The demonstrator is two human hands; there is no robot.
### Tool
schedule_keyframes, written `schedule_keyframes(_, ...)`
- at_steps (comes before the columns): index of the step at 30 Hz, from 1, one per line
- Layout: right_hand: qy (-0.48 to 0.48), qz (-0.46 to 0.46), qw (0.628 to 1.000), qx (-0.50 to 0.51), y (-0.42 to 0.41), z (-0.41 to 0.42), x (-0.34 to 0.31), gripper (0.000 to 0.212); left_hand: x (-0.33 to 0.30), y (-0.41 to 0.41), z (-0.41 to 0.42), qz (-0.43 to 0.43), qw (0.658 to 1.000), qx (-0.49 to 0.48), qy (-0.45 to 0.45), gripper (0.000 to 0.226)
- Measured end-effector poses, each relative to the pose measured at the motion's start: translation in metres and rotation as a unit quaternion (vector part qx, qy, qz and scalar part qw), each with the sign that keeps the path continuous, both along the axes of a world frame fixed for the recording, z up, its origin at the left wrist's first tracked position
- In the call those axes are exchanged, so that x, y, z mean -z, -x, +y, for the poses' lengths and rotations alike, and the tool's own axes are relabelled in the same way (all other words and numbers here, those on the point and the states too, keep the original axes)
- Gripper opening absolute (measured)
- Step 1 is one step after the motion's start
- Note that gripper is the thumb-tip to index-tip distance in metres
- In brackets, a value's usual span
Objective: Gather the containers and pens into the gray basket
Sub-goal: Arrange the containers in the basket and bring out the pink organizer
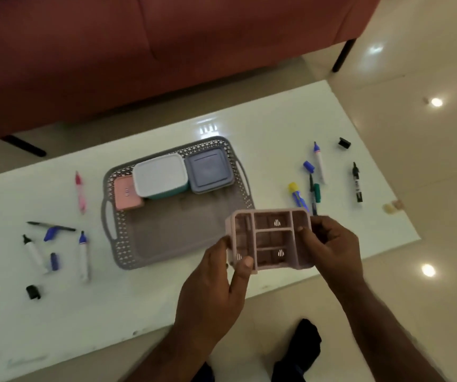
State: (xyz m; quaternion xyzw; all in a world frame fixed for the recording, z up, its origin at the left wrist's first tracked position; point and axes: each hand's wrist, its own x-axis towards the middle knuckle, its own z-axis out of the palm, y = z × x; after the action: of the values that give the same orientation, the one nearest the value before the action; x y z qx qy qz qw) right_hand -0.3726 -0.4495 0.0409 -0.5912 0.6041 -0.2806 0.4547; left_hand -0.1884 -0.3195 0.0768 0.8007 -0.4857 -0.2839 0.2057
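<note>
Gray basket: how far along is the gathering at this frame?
Partly done. Three lidded containers, pink, white and blue-gray, sit in the gray basket. The left hand and right hand hold the pink organizer over its near corner. Left: every pen, like the pink marker and black marker, and loose caps.

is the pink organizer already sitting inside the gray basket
No, the pink organizer is held in the air by the left hand and right hand, over the near right corner of the gray basket.
</note>
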Motion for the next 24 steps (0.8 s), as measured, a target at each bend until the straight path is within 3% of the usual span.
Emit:
schedule_keyframes(8, -0.036, 0.08, 0.988, -0.126, -0.05, 0.07, 0.011, 0.03, 0.01, -0.043, 0.066, 0.057, 0.982, -0.145, -0.103, 0.035)
schedule_keyframes(13, -0.034, 0.161, 0.966, -0.201, -0.094, 0.089, 0.027, 0.066, 0.031, -0.072, 0.087, 0.031, 0.97, -0.189, -0.149, 0.066)
schedule_keyframes(19, -0.036, 0.205, 0.954, -0.217, -0.133, 0.093, 0.036, 0.071, 0.052, -0.09, 0.083, 0.03, 0.969, -0.18, -0.166, 0.083)
schedule_keyframes(24, -0.023, 0.234, 0.945, -0.226, -0.145, 0.084, 0.04, 0.072, 0.064, -0.104, 0.083, 0.028, 0.975, -0.18, -0.125, 0.081)
